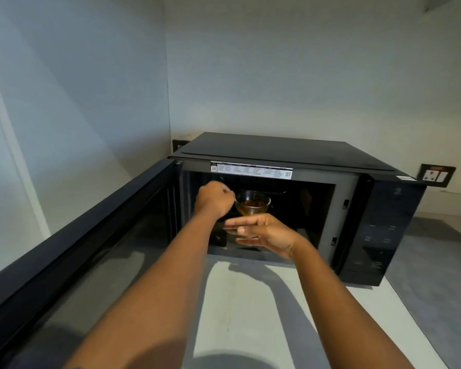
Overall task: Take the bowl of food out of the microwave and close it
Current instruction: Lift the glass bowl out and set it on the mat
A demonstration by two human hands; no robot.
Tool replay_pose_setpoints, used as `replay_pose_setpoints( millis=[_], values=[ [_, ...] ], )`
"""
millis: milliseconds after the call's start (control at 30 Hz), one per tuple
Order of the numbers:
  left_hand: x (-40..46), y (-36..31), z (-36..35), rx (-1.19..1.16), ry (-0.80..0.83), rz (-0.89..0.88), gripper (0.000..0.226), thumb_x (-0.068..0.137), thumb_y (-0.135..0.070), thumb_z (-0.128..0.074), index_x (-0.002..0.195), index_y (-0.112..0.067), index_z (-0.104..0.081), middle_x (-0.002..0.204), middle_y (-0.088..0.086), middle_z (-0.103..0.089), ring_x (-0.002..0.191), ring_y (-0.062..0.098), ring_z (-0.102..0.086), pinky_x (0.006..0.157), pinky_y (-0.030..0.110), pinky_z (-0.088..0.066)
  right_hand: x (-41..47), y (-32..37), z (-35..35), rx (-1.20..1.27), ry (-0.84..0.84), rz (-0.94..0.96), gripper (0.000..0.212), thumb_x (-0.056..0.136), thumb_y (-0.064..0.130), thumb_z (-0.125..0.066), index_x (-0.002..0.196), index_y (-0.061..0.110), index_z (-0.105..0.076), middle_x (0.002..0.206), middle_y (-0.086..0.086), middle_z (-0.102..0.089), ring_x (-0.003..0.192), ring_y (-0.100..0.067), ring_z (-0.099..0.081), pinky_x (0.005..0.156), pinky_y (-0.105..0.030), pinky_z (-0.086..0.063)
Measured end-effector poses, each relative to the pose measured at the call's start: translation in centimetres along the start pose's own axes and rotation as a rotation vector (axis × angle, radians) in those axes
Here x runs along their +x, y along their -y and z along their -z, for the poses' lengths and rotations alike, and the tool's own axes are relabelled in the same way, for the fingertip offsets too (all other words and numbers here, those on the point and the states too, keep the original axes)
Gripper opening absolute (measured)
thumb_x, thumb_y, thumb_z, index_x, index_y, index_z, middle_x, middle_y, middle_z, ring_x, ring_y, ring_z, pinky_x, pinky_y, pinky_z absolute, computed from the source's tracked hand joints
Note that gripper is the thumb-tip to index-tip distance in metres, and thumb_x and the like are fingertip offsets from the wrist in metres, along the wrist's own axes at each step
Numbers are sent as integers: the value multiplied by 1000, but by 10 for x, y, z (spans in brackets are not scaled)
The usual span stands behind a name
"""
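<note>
Both hands up at the open microwave [290, 155], glass bowl [252, 202] right at the mouth of it.

The bowl has brownish food in it and sits inside the dark cavity, near the front. The left hand [214, 199] is curled closed with its fingers [228, 194] pinching the bowl's left rim. The right hand [261, 233] is lower, just in front of the bowl, with flat, spread fingers [240, 222] pointing left, kind of cupped under it; can't tell if it actually touches the glass. The door [72, 235] is swung wide open on the left. The microwave sits on a pale surface [250, 315] in a corner, with a wall socket [435, 175] behind on the right.
</note>
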State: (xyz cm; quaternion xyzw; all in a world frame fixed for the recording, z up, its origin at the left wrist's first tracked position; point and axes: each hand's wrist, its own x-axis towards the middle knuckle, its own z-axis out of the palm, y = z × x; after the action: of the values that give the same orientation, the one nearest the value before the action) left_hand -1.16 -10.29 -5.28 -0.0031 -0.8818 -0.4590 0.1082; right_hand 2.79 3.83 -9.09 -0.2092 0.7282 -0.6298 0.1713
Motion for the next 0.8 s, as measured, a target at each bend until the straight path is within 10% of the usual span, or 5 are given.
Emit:
replay_pose_setpoints(
  millis=[333, 533, 800],
  values=[
    [57, 49, -57, -438, -21, 324, 27, 90, -12, -47, 111, -10, -65, 122, 16, -64, 114, 30, -57, 101, 42, -46, 44, -42, 81, 164, -440, -102, 18, 86, 7, -54, 92, 13, -69, 100, -6, -69, 90, -15, -65, 79, -26, -53],
    [73, 58, -68, -787, -85, 454, 35, 94, -9, -39, 128, -6, -50, 117, 10, -57, 97, 17, -53, 74, 30, -43, 83, -66, 107, 325, -779, -211, 25, 85, 0, -48, 107, 0, -61, 98, -10, -65, 91, -18, -59, 68, -23, -48],
    [92, 59, -91, -896, 89, 502, 42, 98, -22, -34, 138, -11, -39, 150, 5, -37, 140, 21, -29, 112, 36, -25, 120, -81, 116, 190, -948, -291, 31, 88, 27, -50, 111, 6, -56, 125, -23, -54, 108, -35, -51, 98, -45, -44]
  ],
)
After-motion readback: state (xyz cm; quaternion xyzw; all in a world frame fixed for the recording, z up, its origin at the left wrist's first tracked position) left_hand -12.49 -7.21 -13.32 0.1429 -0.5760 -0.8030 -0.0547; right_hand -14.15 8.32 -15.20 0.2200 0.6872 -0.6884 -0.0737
